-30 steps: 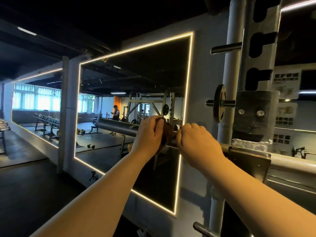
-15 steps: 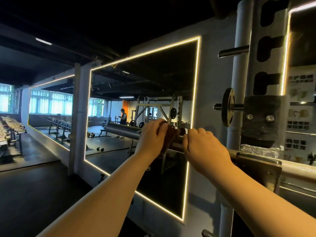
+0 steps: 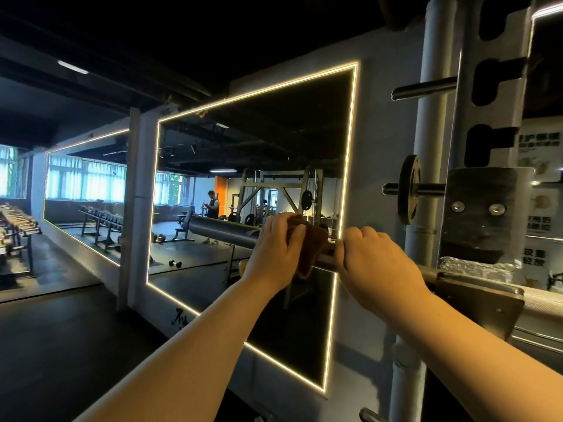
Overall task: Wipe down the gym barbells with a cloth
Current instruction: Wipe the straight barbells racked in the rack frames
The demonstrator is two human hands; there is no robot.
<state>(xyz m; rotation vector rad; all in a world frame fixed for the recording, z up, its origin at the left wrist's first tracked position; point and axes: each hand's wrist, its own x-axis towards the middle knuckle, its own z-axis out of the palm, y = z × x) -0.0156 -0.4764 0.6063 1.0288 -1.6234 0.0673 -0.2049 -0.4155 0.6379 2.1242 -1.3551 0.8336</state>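
1. Left hand (image 3: 274, 254): fingers curled over the top of the bar, pinning a brown cloth (image 3: 312, 248) against it. Thumb is hidden, so I can't tell where it sits.
2. The cloth is bunched and wrapped round the barbell (image 3: 222, 231) where the thick end sleeve meets the thinner shaft. A flap hangs below the bar.
3. Right hand (image 3: 374, 263): fingers curled tight round the bare shaft, just beside the cloth on its right. A short piece of bar shows between hand and cloth. It holds only the bar.
4. The barbell lies roughly level at about chest height. The dark sleeve sticks out to the left past the left hand. The shaft runs right, across a metal hook (image 3: 478, 303), and shows pale and knurled at the right edge.
5. The hook is mounted on a grey rack post (image 3: 432, 147) with large cut-out holes in the plate beside it.
6. A small weight plate (image 3: 409, 190) sits on a peg on the post, with a bare peg (image 3: 423, 88) higher up.
7. Behind the hands is a wall mirror (image 3: 259, 141) with a lit edge. It reflects racks, a bench, a small dumbbell (image 3: 175, 264) on the floor and a standing person (image 3: 212, 204).
8. Both forearms are bare.
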